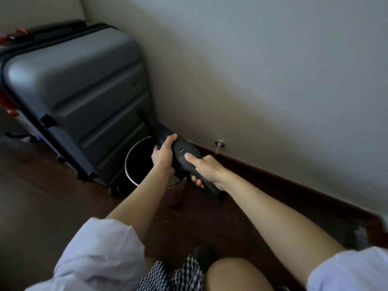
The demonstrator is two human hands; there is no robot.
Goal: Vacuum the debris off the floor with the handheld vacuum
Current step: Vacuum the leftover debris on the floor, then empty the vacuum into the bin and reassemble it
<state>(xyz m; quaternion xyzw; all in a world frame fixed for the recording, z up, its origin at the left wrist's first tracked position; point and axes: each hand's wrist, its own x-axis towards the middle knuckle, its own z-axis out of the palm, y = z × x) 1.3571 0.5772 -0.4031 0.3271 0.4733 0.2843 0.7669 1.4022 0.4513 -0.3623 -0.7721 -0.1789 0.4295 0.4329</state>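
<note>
A black handheld vacuum (184, 153) is held in the air over a small round bin (134, 162) with a dark inside and a reddish outer wall. My right hand (204, 171) is closed around its handle, thumb lying on top of the body. My left hand (164, 153) grips the front section of the vacuum, which points away toward the corner. The vacuum's front end is partly hidden behind my left hand. No debris shows on the dark wooden floor (52, 202).
A grey hard-shell suitcase (69, 97) stands upright just left of the bin, against the wall corner. A white wall (262, 70) with a dark skirting board (294, 185) and a small doorstop (219, 144) runs along the right. My knee and checked cloth are at the bottom.
</note>
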